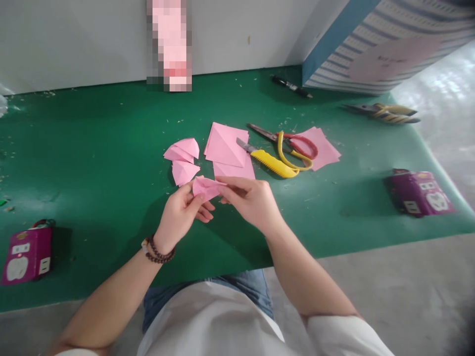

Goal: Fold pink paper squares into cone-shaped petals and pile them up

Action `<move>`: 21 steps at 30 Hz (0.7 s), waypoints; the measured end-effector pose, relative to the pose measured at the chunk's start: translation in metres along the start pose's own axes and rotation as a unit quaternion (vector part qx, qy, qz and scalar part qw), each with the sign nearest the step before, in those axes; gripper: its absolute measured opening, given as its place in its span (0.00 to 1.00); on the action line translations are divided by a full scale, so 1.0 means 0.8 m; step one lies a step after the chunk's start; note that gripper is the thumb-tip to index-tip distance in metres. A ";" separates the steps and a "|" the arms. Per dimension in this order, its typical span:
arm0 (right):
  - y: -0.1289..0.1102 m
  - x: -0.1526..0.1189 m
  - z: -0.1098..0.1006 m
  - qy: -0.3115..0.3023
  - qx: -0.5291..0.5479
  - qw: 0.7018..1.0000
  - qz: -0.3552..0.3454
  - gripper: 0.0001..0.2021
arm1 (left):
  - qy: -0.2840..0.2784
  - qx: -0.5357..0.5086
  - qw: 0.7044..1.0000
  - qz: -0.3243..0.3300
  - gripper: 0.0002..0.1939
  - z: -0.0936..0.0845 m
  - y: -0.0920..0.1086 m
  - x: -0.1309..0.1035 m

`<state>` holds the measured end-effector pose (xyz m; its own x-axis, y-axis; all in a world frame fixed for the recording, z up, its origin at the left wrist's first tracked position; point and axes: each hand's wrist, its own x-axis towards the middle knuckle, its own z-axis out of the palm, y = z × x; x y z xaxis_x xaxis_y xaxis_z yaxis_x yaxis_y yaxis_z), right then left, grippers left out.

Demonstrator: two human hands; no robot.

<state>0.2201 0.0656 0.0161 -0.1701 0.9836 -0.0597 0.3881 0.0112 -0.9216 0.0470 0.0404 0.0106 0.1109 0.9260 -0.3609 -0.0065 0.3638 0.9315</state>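
Note:
Between my two hands is a small folded piece of pink paper point(206, 188), held over the table's front half. My left hand point(182, 210) pinches its left side between thumb and fingers, and a beaded bracelet circles that wrist. My right hand point(250, 198) grips the right end of the same paper. Just beyond my left hand lie pink curved paper pieces point(184, 153). A stack of pink paper squares point(224, 143) with crease lines rests past my right hand. On it lies the blade of a yellow utility knife point(274, 163).
Scissors point(285, 141) with red and yellow handles overlap more pink paper point(322, 148). Pliers point(386, 112) and a pen point(291, 87) lie farther back, near a striped box point(356, 54). Purple boxes stand at the right point(421, 193) and left point(27, 254) of the green table point(111, 133).

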 end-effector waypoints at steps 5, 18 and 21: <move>0.002 0.003 -0.004 -0.014 0.025 0.999 0.020 0.08 | 0.021 0.048 0.998 0.025 0.20 -0.002 0.001 -0.003; 0.002 0.006 -0.009 -0.038 0.004 0.999 -0.008 0.03 | 0.126 0.339 0.882 0.302 0.05 0.000 -0.003 -0.012; 0.003 0.005 -0.010 -0.055 -0.003 0.998 -0.009 0.03 | 0.106 0.352 0.876 0.311 0.06 0.000 -0.006 -0.012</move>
<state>0.2277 0.0711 0.0170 -0.2758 0.9574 -0.0852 0.3902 0.0305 -0.9202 0.0463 0.0297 0.0093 0.1150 0.9482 0.2963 0.6228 -0.3012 0.7221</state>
